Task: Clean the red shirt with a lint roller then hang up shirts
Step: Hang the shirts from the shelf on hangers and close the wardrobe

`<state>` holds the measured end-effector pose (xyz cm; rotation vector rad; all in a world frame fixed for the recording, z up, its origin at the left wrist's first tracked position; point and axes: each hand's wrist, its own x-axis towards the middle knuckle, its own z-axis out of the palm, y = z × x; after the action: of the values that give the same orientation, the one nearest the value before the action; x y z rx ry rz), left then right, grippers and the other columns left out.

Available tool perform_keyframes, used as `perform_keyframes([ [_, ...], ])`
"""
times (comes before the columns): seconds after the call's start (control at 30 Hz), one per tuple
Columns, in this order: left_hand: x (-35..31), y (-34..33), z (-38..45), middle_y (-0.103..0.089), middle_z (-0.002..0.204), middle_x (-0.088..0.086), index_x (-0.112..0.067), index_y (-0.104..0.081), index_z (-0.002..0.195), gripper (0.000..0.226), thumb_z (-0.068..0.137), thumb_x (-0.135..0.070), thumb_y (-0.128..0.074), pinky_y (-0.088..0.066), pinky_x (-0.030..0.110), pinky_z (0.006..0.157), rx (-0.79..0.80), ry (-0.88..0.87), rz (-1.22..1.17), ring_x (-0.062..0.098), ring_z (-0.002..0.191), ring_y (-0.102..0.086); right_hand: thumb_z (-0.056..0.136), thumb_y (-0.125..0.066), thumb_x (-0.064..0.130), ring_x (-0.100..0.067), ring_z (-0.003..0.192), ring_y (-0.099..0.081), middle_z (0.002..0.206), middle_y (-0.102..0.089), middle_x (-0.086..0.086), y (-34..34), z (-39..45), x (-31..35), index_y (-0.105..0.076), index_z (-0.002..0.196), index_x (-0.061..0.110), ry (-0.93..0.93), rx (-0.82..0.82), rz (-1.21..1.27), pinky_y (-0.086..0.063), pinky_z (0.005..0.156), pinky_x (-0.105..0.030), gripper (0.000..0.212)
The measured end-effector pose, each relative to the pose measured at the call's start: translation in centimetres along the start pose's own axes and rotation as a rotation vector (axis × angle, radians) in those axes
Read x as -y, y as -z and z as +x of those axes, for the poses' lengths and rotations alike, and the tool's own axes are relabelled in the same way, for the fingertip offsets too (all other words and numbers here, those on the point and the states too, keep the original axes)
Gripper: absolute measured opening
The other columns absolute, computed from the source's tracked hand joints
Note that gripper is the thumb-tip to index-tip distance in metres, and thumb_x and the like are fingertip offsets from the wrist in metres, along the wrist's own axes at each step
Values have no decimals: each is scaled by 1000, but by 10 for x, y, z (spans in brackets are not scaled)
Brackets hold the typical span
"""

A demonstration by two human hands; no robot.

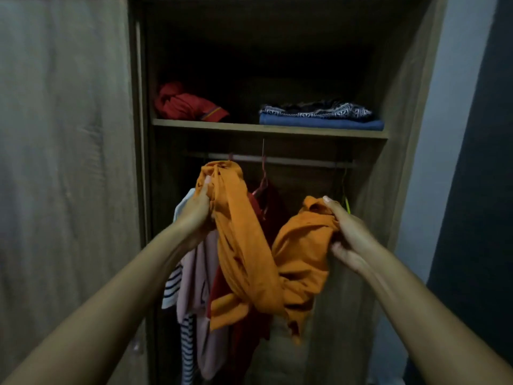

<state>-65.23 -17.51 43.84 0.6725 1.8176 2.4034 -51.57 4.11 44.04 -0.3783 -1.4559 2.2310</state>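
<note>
Orange shirt held bunched and twisted in front of open wardrobe, below the rail. Left hand grips its upper end; right hand grips the other bunch. Dark red shirt hangs on a hanger behind (partly hidden). Striped shirt and pink garment hang left. Folded clothes on shelf.

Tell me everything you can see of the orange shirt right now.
The orange shirt is soft, matte knit cloth, bunched and twisted rather than spread out. It hangs in the air in front of the open wardrobe, below the rail. The left hand grips its upper end; the right hand holds a second bunch. The middle sags between them in a loop, tails dangling. No hanger shows in it.
</note>
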Motion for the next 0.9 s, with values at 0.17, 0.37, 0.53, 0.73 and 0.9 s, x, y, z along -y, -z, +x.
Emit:
perform_keyframes([
  [0.17, 2, 39, -5, -67, 114, 4, -32, -57, 124, 35, 96, -48, -44, -50, 38, 84, 43, 47, 38, 21, 105, -62, 92, -61, 12, -13, 57, -70, 74, -72, -9, -2, -3, -7, -65, 99, 8, 8, 30, 81, -56, 45, -26, 9],
  [0.37, 7, 78, -3, -63, 79, 2, -15, -61, 100, 23, 83, -24, -48, -48, 36, 79, 8, 175, 87, 21, 80, -58, 97, -47, 5, -20, 77, -66, 97, -59, -11, -37, 0, 3, -50, 117, 19, 76, 117, 74, -56, 44, -31, 24],
  [0.53, 0, 74, -9, -45, 132, -6, -23, -36, 145, 62, 90, -38, -59, -40, 33, 92, 39, -74, 521, 14, 117, -46, 100, -42, 4, -23, 90, -65, 113, -63, -18, -80, -2, -3, -53, 132, 4, 45, 280, -29, -61, 59, -33, 34],
  [0.73, 9, 47, -12, -65, 119, 4, -17, -57, 126, 32, 93, -18, -60, -50, 38, 98, 485, -183, 734, 17, 112, -60, 92, -61, 10, -10, 71, -72, 84, -74, -5, -110, -4, -25, -67, 109, 5, 13, 352, -193, -59, 57, -23, 19],
  [0.9, 6, 72, 3, -68, 106, 6, -15, -64, 108, 25, 100, -12, -41, -53, 38, 88, 323, -344, 912, 17, 97, -63, 79, -74, 7, -17, 92, -71, 94, -75, -8, -91, -1, -19, -72, 94, 7, -74, 388, -469, -60, 70, -24, 15],
])
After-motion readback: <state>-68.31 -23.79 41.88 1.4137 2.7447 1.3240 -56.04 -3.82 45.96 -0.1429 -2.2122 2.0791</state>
